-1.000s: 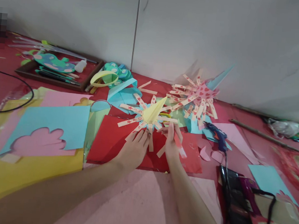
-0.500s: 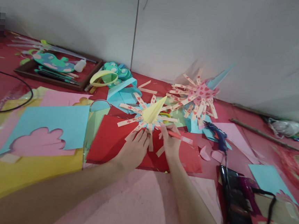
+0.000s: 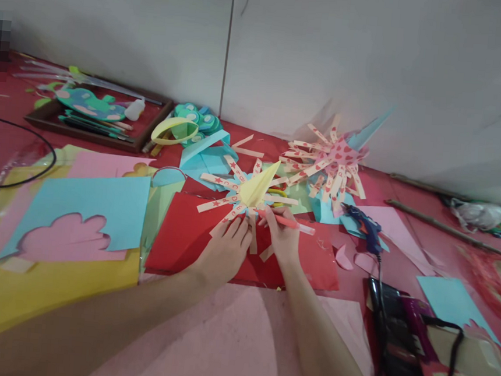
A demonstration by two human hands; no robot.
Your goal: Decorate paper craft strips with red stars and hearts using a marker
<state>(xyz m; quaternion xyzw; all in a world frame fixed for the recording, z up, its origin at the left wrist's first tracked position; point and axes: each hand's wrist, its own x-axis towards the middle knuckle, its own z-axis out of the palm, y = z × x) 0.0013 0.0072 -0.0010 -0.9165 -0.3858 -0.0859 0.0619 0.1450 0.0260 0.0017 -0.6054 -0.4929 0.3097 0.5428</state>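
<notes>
One red pen [image 3: 289,222], pinched in the right hand [image 3: 284,236]! Left hand [image 3: 228,244] palm-down at one yellow-coned craft [image 3: 254,189], grip unclear; one pink craft [image 3: 340,154] behind.

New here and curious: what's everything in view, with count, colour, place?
Starred craft: one, cream-yellow, centre
Pen: one, red, centre
Hearted craft: one, pink-blue, back right
Paper sheets: several, mixed, throughout
Tray: one, brown, back left
Cutouts: several, teal, beside tray
Glue gun: one, blue, right
Sticks: two, brown, back right
Flat object: one, black, lower right
Cable: one, black, left
Strands: many, red, right
Table: one, red, beneath
Wall: one, grey, back
Left hand: one, on starred craft
Right hand: one, holding pen
</notes>
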